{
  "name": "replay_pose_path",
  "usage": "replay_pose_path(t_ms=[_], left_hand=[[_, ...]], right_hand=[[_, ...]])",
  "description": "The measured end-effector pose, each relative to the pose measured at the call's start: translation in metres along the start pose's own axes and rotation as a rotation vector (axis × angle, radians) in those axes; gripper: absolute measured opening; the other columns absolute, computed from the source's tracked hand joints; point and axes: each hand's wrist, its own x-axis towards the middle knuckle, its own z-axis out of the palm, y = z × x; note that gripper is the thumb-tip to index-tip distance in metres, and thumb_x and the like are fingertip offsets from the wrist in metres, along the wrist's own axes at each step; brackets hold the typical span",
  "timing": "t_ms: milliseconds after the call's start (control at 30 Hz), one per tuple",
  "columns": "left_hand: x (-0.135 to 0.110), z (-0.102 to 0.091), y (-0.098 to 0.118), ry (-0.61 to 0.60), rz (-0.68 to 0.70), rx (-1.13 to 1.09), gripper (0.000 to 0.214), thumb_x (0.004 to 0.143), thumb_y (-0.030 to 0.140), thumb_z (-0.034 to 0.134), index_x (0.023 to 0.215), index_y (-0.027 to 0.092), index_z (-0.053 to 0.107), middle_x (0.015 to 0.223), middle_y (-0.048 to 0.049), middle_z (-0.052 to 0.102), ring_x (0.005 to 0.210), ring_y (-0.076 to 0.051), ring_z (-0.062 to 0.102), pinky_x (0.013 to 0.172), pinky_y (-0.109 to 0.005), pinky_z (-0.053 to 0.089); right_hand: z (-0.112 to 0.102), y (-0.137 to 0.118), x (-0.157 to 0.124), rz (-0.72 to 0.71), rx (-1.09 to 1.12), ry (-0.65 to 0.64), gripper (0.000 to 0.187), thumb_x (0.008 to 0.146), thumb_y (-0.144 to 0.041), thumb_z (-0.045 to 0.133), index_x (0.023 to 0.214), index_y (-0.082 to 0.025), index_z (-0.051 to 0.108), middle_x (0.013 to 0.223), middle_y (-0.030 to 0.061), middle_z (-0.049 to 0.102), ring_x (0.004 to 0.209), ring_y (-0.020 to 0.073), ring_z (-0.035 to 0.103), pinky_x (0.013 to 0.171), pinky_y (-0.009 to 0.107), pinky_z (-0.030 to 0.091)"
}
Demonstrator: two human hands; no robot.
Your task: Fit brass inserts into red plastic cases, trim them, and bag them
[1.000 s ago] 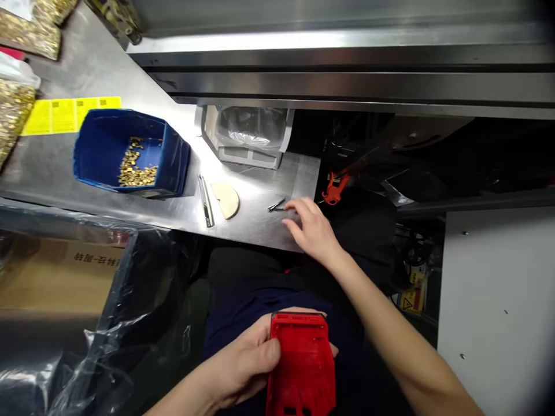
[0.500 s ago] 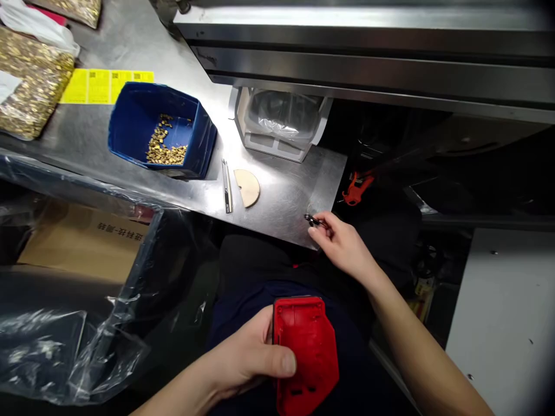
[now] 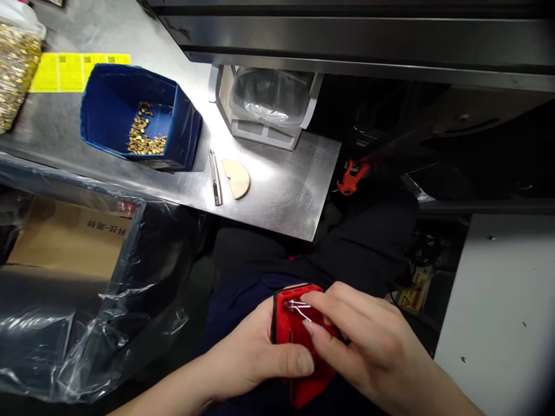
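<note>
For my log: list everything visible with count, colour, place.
housing: 1, red, lower centre
tool: 1, silver, at housing
table: 1, silver, upper left
bin: 1, blue, on table
pieces: many, gold, in bin
cutter: 1, silver, beside bin
semicircle: 1, beige, beside cutter
strip: 1, yellow, behind bin
bag: 1, gold contents, far left
tray: 1, grey, upper centre
cardboard: 1, brown, lower left
orange item: 1, orange, beside table
panel: 1, grey, far right
left hand: 1, holding housing
right hand: 1, holding tool
</note>
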Motion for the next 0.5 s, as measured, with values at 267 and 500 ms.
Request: replay_pose_path(t_ms=[267, 500], left_hand=[[0.001, 0.005, 0.001, 0.021, 0.004, 0.094, 0.051, 0.082, 0.039, 0.086, 0.119, 0.017, 0.058, 0.099, -0.0029, 0.059, 0.088, -0.015, 0.054, 0.081, -0.025, 0.043], [0.005, 0.006, 0.001, -0.010, -0.022, 0.111, 0.050, 0.082, 0.045, 0.085, 0.117, 0.017, 0.061, 0.095, -0.0020, 0.058, 0.086, -0.016, 0.054, 0.085, -0.030, 0.044]], right_hand=[[0.003, -0.004, -0.005, -0.055, -0.131, 0.061, 0.020, 0.102, -0.018, 0.052, 0.118, -0.015, 0.064, 0.082, 0.0043, 0.061, 0.069, 0.0179, 0.057, 0.062, 0.034, 0.047], [-0.006, -0.004, -0.001, -0.096, -0.185, 0.010, 0.025, 0.106, -0.021, 0.044, 0.117, -0.014, 0.065, 0.080, 0.0051, 0.062, 0.068, 0.0188, 0.056, 0.060, 0.035, 0.045]])
